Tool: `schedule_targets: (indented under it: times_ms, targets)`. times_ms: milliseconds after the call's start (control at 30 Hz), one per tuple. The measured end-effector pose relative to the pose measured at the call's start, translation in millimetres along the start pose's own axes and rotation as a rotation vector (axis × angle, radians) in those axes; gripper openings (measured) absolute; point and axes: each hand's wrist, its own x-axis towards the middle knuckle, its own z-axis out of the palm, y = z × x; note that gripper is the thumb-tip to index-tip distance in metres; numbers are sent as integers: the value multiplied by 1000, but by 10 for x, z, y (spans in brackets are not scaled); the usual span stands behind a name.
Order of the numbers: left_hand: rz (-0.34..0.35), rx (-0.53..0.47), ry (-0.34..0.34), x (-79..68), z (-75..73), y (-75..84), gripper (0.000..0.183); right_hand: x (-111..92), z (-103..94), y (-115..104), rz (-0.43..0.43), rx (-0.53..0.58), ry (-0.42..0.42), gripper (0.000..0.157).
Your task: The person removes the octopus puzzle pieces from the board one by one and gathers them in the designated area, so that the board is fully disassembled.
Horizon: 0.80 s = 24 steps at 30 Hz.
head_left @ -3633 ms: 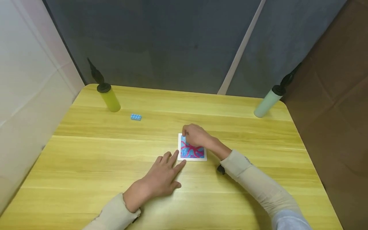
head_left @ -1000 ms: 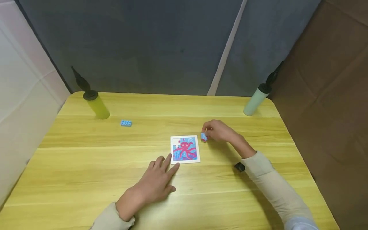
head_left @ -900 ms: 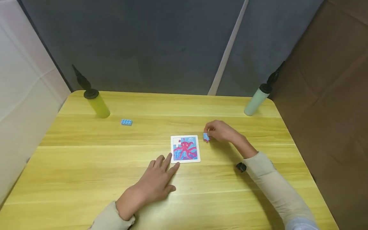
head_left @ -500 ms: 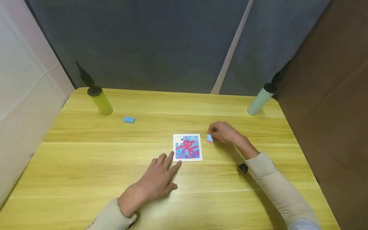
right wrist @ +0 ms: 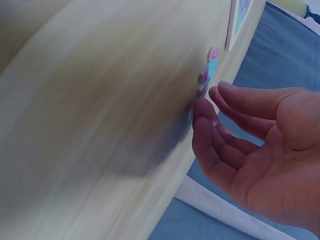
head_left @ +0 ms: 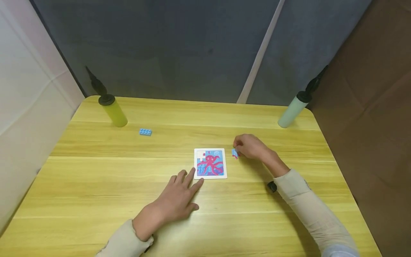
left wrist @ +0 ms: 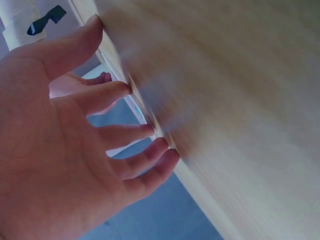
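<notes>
A square octopus jigsaw puzzle [head_left: 210,165] in a white frame lies flat on the wooden table [head_left: 257,221]. Its upper-left corner shows a bare white gap shaped like a piece. My left hand [head_left: 176,200] spreads its fingers on the tabletop, two fingertips right at the frame's lower-left corner. To the right of the frame, my right hand [head_left: 252,147] pinches a small blue and pink puzzle piece [head_left: 234,153] by its edge, low at the table. In the right wrist view the puzzle piece [right wrist: 212,65] sticks out past the curled fingertips [right wrist: 202,107].
A light blue toy brick [head_left: 145,132] lies left of the puzzle. A yellow hand pump [head_left: 117,115] stands at the back left and a pale green hand pump [head_left: 291,113] at the back right, both with black tops. A dark curtain [head_left: 160,50] hangs behind the table.
The right hand was over the puzzle's upper part; it has moved right, off the frame, with the piece, and the upper-left gap now shows. The left hand has stayed at the frame's corner.
</notes>
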Motion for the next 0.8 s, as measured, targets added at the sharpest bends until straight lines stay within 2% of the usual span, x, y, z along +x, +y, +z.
schedule_targets:
  times_ms: [167,400,600,800]
  targets:
    - [-1,1,-2,2,-19,5,76,-4,-12,-84,-39,1,25,20]
    - [-10,-17,-16,-7,-32,14,76,-12,21,-238,-100,18,5,23]
    - [-18,-9,-16,-6,-37,15,76,22,97,-367,-135,-34,18,24]
    - [-25,-6,-25,4,-28,25,77,34,157,-459,-154,-26,-19,28]
